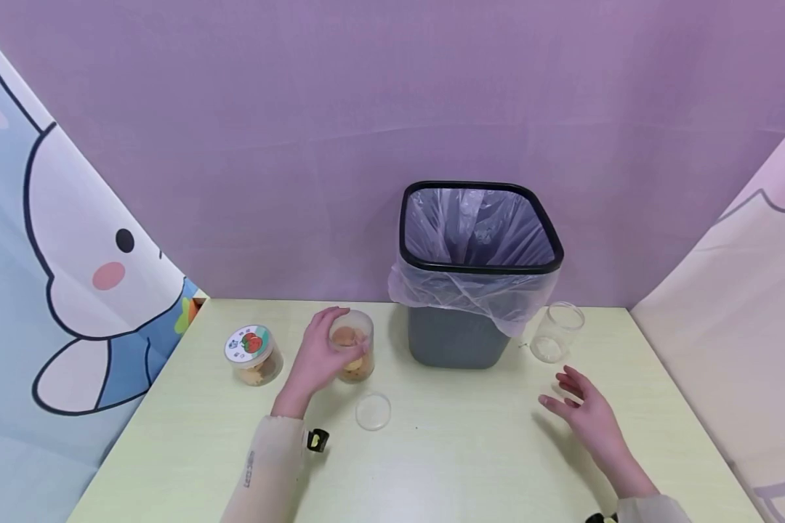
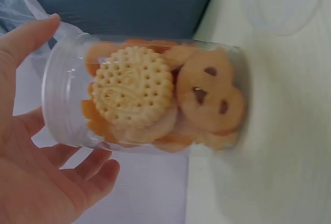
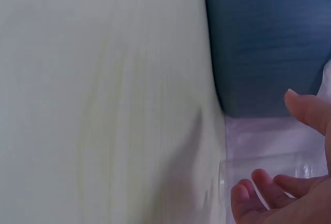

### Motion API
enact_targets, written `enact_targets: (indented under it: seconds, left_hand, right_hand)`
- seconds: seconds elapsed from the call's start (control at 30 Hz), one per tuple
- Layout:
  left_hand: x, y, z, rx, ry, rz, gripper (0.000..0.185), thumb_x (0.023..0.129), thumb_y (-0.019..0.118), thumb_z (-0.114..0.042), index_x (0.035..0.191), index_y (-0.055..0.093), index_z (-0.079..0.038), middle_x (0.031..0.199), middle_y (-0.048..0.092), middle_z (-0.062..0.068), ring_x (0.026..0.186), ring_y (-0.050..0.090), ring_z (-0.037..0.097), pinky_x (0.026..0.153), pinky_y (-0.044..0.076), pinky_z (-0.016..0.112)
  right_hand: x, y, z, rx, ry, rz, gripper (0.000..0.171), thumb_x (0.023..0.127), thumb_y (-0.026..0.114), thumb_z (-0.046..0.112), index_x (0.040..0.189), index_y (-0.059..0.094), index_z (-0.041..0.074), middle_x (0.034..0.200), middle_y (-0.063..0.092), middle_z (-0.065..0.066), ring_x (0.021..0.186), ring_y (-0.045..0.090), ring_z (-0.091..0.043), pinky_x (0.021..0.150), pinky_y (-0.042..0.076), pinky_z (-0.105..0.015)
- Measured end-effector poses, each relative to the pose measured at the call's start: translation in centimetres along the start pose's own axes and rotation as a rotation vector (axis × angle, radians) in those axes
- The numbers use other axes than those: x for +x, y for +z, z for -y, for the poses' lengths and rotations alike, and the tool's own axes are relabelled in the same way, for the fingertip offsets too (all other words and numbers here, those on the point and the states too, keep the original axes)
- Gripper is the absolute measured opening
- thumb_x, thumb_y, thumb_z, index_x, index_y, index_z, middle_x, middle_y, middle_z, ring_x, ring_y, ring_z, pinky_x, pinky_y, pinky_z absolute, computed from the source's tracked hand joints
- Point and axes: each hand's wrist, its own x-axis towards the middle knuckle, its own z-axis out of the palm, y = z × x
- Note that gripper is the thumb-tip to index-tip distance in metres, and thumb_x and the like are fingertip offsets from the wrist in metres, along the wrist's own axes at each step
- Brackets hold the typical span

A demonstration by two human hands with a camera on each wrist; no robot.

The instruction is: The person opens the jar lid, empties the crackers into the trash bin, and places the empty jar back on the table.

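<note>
Standing at the far left of the surface (image 1: 432, 465) is 1 lidded biscuit jar (image 1: 254, 354). Beside it, the left hand (image 1: 317, 359) wraps an open biscuit jar (image 1: 353, 347), steadying it; its lid (image 1: 373, 410) lies in front. Past the lined bin (image 1: 477, 276), the right hand (image 1: 585, 410) hovers, fingers spread, near an empty jar (image 1: 556, 333).

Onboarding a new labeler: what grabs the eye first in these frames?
The grey bin with its clear liner, standing mid-table at the back. Next, the left hand gripping a lidless clear jar of biscuits, its loose lid lying in front. The right hand hovers open near an empty jar.
</note>
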Motion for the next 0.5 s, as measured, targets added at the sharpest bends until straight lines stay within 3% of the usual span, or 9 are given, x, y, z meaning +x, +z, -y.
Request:
enact_targets:
  seconds: [0.07, 0.27, 0.5]
  left_hand:
    - [-0.2, 0.2, 0.2, -0.012, -0.013, 0.008, 0.077, 0.076, 0.085, -0.032, 0.141, 0.051, -0.01, 0.148, 0.042, 0.014, 0.136, 0.039, 0.037, 0.109, 0.033, 0.059]
    - [-0.5, 0.7, 0.8, -0.013, -0.04, 0.015, 0.077, 0.075, 0.087, -0.024, 0.143, 0.05, -0.014, 0.146, 0.045, 0.013, 0.131, 0.045, 0.037, 0.104, 0.038, 0.059]
    - [-0.6, 0.9, 0.8, 0.015, -0.043, -0.041, 0.079, 0.07, 0.09, -0.027, 0.14, 0.056, -0.016, 0.139, 0.053, 0.009, 0.125, 0.051, 0.034, 0.099, 0.043, 0.057]
  right_hand:
    - [-0.4, 0.5, 0.3, 0.014, -0.023, -0.011, 0.087, 0.09, 0.076, 0.026, 0.152, 0.026, -0.007, 0.145, 0.045, -0.027, 0.131, 0.044, -0.037, 0.09, 0.041, -0.007]
    - [-1.6, 1.9, 1.3, 0.051, -0.067, -0.017, 0.08, 0.09, 0.076, 0.024, 0.151, 0.032, -0.004, 0.143, 0.049, -0.022, 0.125, 0.05, -0.02, 0.092, 0.044, -0.011]
    - [-2.9, 3.6, 2.4, 0.133, -0.105, -0.014, 0.073, 0.088, 0.077, 0.018, 0.148, 0.039, -0.001, 0.139, 0.053, -0.019, 0.12, 0.052, -0.006, 0.093, 0.045, -0.014]
